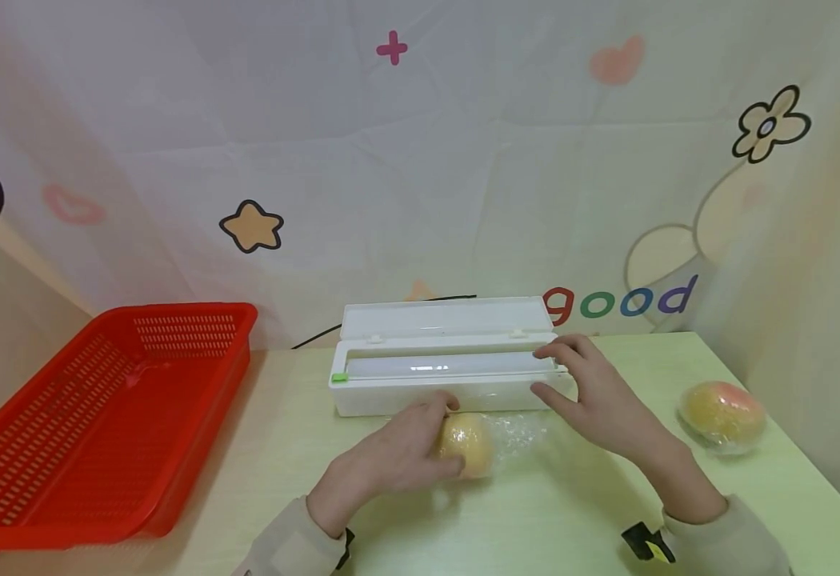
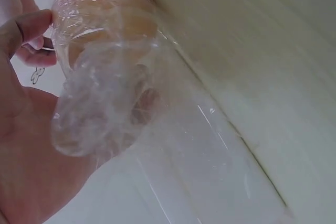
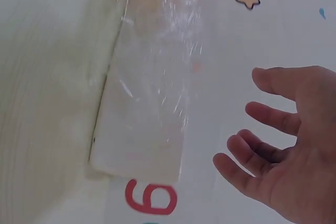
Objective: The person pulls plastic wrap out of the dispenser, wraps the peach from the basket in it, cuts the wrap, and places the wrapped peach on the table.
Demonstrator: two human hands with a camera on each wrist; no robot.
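My left hand (image 1: pixel 406 452) holds a yellow peach-like fruit (image 1: pixel 466 444) just in front of a white cling film dispenser (image 1: pixel 427 398). Clear cling film (image 2: pixel 102 98) wraps the fruit and bunches up at one end; a pink patch shows on the fruit in the left wrist view. A loose film end (image 1: pixel 521 432) trails to the right of it. Near the dispenser's right end, my right hand (image 1: pixel 600 400) has its fingers spread and loosely bent, with nothing between them. The dispenser's lid (image 1: pixel 449 318) stands raised, baring the film roll (image 1: pixel 456 364).
A red plastic basket (image 1: pixel 207 436) stands on the left of the table. At the right edge lies another film-wrapped yellow and pink fruit (image 1: pixel 724 416). A green slider (image 1: pixel 339 378) sits at the dispenser's left end. Behind hangs a printed cloth (image 1: pixel 420 184).
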